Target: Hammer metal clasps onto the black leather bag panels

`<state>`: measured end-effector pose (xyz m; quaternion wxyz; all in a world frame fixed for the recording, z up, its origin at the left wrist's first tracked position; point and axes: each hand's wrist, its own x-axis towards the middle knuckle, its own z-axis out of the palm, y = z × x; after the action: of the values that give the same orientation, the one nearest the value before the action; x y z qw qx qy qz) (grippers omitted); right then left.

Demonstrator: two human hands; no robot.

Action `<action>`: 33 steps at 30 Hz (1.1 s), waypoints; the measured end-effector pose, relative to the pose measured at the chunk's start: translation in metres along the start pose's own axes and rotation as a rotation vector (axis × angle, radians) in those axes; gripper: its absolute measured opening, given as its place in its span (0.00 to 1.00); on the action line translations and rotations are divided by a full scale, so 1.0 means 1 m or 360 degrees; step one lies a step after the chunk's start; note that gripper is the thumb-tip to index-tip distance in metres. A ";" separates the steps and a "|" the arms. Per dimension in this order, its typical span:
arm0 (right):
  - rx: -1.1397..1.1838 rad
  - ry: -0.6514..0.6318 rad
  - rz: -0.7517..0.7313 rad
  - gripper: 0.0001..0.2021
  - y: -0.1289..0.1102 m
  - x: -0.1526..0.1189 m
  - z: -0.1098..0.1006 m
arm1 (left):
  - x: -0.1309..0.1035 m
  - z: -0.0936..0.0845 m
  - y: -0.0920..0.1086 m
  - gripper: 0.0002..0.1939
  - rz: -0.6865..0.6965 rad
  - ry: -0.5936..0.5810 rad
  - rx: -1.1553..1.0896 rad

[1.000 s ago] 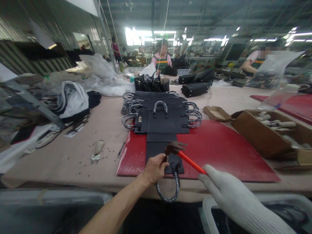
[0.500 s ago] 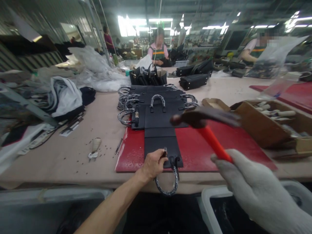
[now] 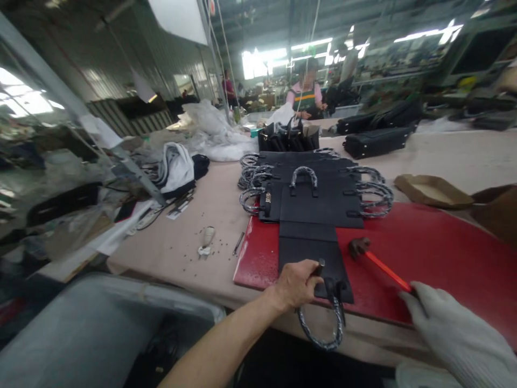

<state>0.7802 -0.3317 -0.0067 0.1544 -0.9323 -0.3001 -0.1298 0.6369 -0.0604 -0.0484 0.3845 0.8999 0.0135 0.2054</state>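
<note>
Board on table; panels partly on board's left end. Hammer right of panels, over board. Rod left of board, hand tool farther left. Handbags behind panels. Tray behind board. Bin front-left of table.

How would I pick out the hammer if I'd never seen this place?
Find the large red board on the beige table. Over its right-hand part, the white-gloved right hand grips the hammer. Its bright orange-red handle and dark head set it apart from the pale-handled tool and thin dark rod lying left of the board.
</note>
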 end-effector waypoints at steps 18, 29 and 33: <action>0.0305 -0.0146 -0.0611 0.25 -0.089 -0.001 0.074 | -0.001 -0.052 -0.027 0.13 -0.0745 0.0820 -0.0773; 0.0382 -0.0233 -0.0507 0.26 -0.102 -0.003 0.056 | -0.034 -0.194 -0.115 0.18 -0.1467 -0.0214 0.1468; 0.0377 -0.0267 -0.0500 0.26 -0.103 -0.003 0.054 | -0.033 -0.179 -0.114 0.21 -0.1298 -0.0132 0.1646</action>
<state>0.7242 -0.2339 -0.0356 0.2151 -0.8569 -0.4669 -0.0380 0.5542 0.1371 -0.0284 -0.0502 0.8985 0.4354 -0.0243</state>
